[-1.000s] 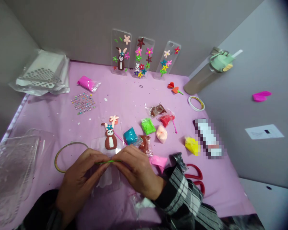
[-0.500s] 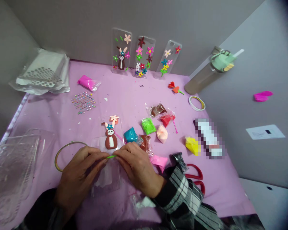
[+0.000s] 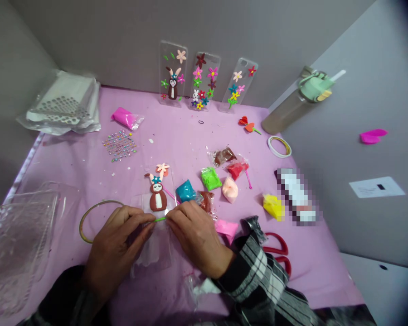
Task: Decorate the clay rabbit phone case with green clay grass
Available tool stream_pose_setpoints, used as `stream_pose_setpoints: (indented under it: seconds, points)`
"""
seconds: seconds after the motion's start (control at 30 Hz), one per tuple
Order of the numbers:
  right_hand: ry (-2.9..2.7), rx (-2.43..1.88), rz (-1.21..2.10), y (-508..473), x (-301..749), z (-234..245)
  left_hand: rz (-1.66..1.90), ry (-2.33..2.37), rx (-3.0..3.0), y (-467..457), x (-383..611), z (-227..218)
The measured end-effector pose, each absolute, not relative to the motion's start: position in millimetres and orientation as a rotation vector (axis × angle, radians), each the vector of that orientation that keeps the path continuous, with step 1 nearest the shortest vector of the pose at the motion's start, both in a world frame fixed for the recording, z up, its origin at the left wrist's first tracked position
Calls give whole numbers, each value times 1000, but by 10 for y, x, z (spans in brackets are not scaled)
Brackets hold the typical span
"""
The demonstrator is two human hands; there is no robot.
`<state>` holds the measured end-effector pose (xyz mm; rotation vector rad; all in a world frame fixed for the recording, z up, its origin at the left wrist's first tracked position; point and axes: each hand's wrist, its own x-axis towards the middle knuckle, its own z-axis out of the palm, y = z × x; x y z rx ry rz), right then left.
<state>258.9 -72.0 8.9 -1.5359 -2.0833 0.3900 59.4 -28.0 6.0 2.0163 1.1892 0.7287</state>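
Purple surface (image 3: pixel 180 140) carries the rabbit figure (image 3: pixel 158 200); just your side of it, a green strip (image 3: pixel 160 219) spans your left hand (image 3: pixel 117 240) and right hand (image 3: pixel 197 240), both grips pinched closed on it, now farther apart, likely lengthening it.

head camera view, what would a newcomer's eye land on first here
Probably the brown rabbit with its white belly, lying on a clear case just beyond the two hands. Close below it, a thin green strip spans the fingertips of the left hand and right hand. At the back, three flower-covered phone cases lean upright against the grey wall.
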Motion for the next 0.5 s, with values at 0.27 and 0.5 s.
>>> stream_pose_setpoints:
  seconds: [0.27, 0.5]
  points:
    - [-2060, -1527, 439, -703, 2587, 107, 709, 1178, 2018, -276, 606, 40]
    - [-2053, -1535, 433, -713, 2577, 80, 742, 1208, 2055, -280, 567, 35]
